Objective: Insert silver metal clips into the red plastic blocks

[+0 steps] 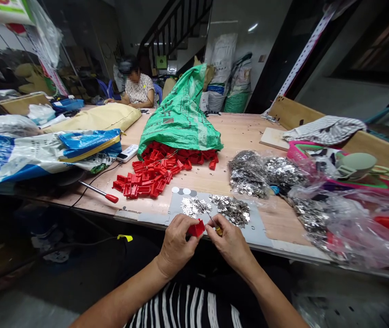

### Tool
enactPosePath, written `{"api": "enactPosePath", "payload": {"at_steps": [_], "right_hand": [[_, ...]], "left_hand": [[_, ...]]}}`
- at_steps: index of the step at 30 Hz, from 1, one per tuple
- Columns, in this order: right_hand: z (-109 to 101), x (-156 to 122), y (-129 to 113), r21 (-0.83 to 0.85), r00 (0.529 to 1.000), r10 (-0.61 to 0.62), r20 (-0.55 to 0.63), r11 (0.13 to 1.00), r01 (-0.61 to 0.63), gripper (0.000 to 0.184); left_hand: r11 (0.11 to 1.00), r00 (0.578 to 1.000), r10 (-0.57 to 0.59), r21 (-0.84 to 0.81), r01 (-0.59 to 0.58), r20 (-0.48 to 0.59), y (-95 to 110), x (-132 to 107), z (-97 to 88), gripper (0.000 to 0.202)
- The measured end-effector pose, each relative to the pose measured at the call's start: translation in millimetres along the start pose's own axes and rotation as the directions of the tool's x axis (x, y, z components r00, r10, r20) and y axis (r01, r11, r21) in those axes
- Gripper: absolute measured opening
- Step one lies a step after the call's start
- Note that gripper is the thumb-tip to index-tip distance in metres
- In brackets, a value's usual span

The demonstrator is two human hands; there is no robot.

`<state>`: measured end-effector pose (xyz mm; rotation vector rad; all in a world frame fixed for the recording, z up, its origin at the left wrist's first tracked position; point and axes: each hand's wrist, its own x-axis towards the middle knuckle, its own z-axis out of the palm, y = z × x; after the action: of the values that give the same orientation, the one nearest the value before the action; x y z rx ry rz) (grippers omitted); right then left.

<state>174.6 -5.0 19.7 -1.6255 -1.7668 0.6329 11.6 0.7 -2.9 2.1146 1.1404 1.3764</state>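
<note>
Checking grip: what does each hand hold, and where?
Left hand pinches a red plastic piece by its left end; right hand grips a small metal-tipped tool by its yellow handle.

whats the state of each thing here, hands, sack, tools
left hand: gripping red part
right hand: pinching yellow-handled screwdriver
green sack: on its side, mouth open, red parts spilling out
red-handled screwdriver: lying on table
metal pieces: loose on grey mat
clear bag: full of metal pieces
</note>
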Motion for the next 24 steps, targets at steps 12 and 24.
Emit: {"api": "enactPosePath", "payload": {"at_steps": [12,24], "right_hand": [[-2.8,-1.6,13.6,0.437,0.991,-0.020,0.130,0.899,-0.040,0.019],[-5.0,-7.7,-1.2,0.114,0.983,-0.154,0.099,0.983,0.143,0.011]], "left_hand": [[0.338,0.707,-0.478,-0.634,0.696,0.521,5.2,8.0,-6.0,0.028],[0.404,0.719,-0.506,-0.606,0.685,0.476,9.3,4.1,7.0,0.028]]}}
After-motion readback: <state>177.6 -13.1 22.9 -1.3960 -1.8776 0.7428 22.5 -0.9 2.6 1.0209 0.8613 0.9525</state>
